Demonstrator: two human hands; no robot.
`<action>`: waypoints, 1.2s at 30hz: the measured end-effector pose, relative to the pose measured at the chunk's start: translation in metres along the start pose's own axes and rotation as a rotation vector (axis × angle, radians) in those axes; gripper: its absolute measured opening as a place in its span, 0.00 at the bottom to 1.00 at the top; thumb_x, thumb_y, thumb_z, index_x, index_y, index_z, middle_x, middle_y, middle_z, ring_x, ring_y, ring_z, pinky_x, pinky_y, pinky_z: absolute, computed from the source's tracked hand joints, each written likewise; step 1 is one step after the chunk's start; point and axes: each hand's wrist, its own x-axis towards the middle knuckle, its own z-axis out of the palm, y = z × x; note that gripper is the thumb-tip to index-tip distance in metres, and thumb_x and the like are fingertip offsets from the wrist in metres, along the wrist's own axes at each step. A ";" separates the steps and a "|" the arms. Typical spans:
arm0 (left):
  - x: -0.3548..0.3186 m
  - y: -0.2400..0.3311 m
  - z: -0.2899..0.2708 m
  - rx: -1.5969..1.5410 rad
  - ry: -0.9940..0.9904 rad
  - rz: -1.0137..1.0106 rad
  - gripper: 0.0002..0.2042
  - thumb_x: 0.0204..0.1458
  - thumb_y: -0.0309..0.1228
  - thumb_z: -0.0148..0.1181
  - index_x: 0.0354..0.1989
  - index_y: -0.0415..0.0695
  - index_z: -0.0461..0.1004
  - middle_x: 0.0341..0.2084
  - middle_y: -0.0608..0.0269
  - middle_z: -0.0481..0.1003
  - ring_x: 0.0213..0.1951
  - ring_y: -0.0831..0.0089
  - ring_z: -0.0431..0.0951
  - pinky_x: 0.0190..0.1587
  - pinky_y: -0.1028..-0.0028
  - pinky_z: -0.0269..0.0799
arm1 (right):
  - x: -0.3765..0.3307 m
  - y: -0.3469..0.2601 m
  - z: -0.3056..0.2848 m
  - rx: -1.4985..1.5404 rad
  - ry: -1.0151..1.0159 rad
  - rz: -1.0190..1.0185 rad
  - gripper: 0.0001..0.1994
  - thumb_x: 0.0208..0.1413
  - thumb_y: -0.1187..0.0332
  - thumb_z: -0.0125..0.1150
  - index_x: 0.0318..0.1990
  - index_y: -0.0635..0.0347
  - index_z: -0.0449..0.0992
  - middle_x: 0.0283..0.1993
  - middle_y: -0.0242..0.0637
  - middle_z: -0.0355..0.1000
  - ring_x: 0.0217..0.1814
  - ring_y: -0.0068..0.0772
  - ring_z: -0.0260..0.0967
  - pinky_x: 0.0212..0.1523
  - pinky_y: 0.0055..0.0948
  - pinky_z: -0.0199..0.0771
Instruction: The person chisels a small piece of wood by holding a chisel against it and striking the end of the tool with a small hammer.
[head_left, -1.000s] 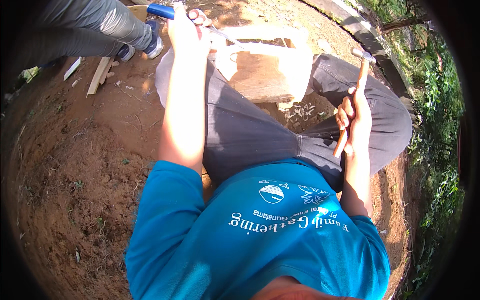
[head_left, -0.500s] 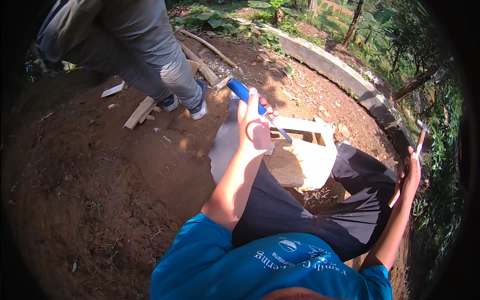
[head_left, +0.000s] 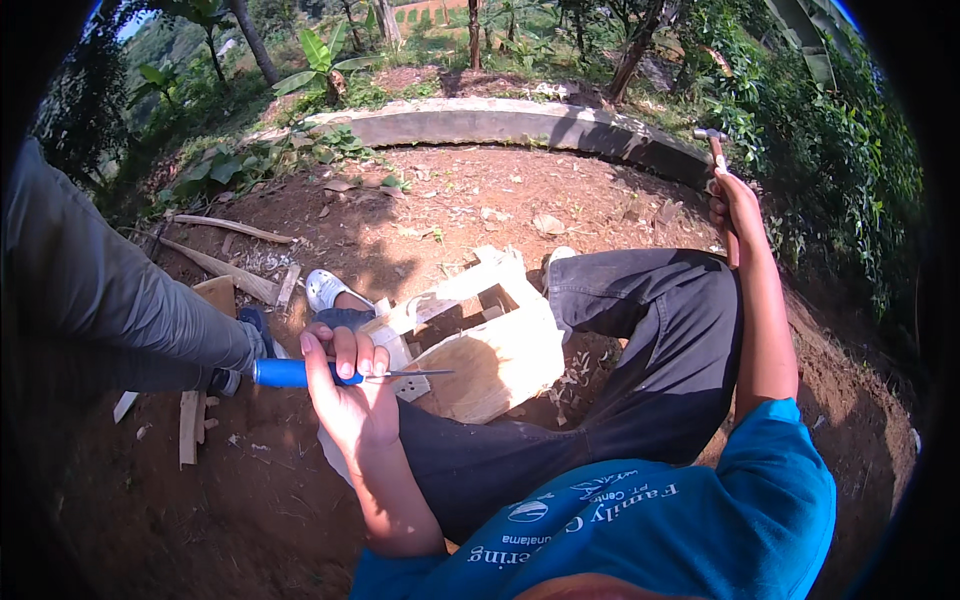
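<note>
My left hand is closed around a blue-handled chisel, held almost level, its narrow metal blade reaching right. The blade crosses in view over the near left part of a pale wooden workpiece; I cannot tell that they touch. That workpiece lies between my legs, with rectangular openings at its far side. Out to the right, my right hand grips a hammer by its wooden handle, the metal head up and away from the wood.
Someone in grey trousers stands close on my left. Wood strips and offcuts lie on the soil near their feet. A low concrete wall curves across the far side, with plants and trees beyond. Shavings lie beside the workpiece.
The view has swung, bringing the wall to the middle. The chisel has gone from slanting down-right to nearly level, and my left hand sits lower and further left. Both tools stay held.
</note>
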 end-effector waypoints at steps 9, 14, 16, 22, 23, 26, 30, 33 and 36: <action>0.001 -0.004 0.012 -0.032 0.090 0.055 0.26 0.65 0.58 0.44 0.38 0.43 0.69 0.25 0.63 0.63 0.30 0.68 0.64 0.38 0.68 0.65 | 0.004 0.005 0.007 -0.092 0.011 0.019 0.13 0.63 0.61 0.57 0.53 0.51 0.76 0.30 0.21 0.67 0.20 0.16 0.57 0.21 0.20 0.57; 0.001 -0.005 0.011 -0.008 0.036 0.058 0.33 0.62 0.65 0.39 0.40 0.41 0.70 0.26 0.60 0.64 0.31 0.66 0.65 0.39 0.67 0.65 | 0.025 0.018 0.010 0.010 -0.053 0.010 0.12 0.64 0.62 0.55 0.52 0.52 0.75 0.31 0.22 0.68 0.21 0.16 0.58 0.22 0.20 0.59; 0.001 -0.006 0.012 0.019 0.054 0.053 0.38 0.60 0.69 0.35 0.41 0.40 0.70 0.26 0.60 0.64 0.30 0.66 0.64 0.38 0.67 0.65 | 0.025 0.017 0.011 0.004 -0.090 0.004 0.12 0.65 0.63 0.54 0.53 0.52 0.75 0.30 0.21 0.67 0.21 0.16 0.59 0.21 0.19 0.59; 0.001 -0.007 0.015 -0.005 -0.030 0.004 0.37 0.58 0.70 0.37 0.40 0.41 0.69 0.25 0.64 0.60 0.27 0.70 0.61 0.34 0.69 0.61 | 0.012 0.011 0.020 -0.043 -0.097 0.029 0.15 0.66 0.64 0.52 0.58 0.55 0.71 0.30 0.21 0.65 0.21 0.13 0.58 0.20 0.17 0.57; 0.001 -0.008 0.014 -0.004 -0.045 -0.002 0.38 0.58 0.71 0.36 0.41 0.41 0.69 0.25 0.64 0.61 0.27 0.70 0.61 0.34 0.69 0.60 | 0.011 0.010 0.020 -0.027 -0.087 0.030 0.15 0.66 0.64 0.52 0.58 0.55 0.71 0.30 0.21 0.65 0.21 0.13 0.58 0.20 0.17 0.58; 0.002 -0.009 0.013 -0.007 -0.055 -0.008 0.39 0.58 0.72 0.34 0.42 0.41 0.70 0.25 0.63 0.62 0.27 0.70 0.61 0.34 0.69 0.60 | 0.010 0.008 0.019 -0.014 -0.049 0.051 0.16 0.66 0.64 0.52 0.58 0.55 0.71 0.30 0.22 0.65 0.21 0.14 0.58 0.19 0.17 0.58; 0.001 -0.010 0.020 -0.008 -0.002 0.004 0.38 0.58 0.71 0.36 0.41 0.41 0.69 0.24 0.65 0.61 0.26 0.71 0.61 0.34 0.70 0.60 | 0.017 0.014 0.010 -0.001 -0.068 0.034 0.13 0.65 0.63 0.53 0.55 0.53 0.74 0.31 0.22 0.67 0.22 0.16 0.60 0.22 0.19 0.58; 0.003 -0.010 0.015 0.011 -0.056 0.006 0.39 0.57 0.72 0.35 0.42 0.42 0.70 0.22 0.66 0.60 0.25 0.73 0.59 0.33 0.70 0.58 | 0.013 0.012 0.016 -0.002 -0.082 0.029 0.14 0.65 0.63 0.53 0.55 0.53 0.74 0.31 0.22 0.67 0.22 0.16 0.60 0.22 0.19 0.58; 0.003 -0.010 0.014 0.027 -0.108 0.003 0.39 0.57 0.72 0.35 0.42 0.42 0.70 0.17 0.69 0.57 0.22 0.75 0.55 0.30 0.72 0.55 | 0.012 0.011 0.016 0.001 -0.078 0.033 0.15 0.66 0.63 0.53 0.57 0.54 0.73 0.31 0.22 0.66 0.22 0.15 0.59 0.21 0.18 0.58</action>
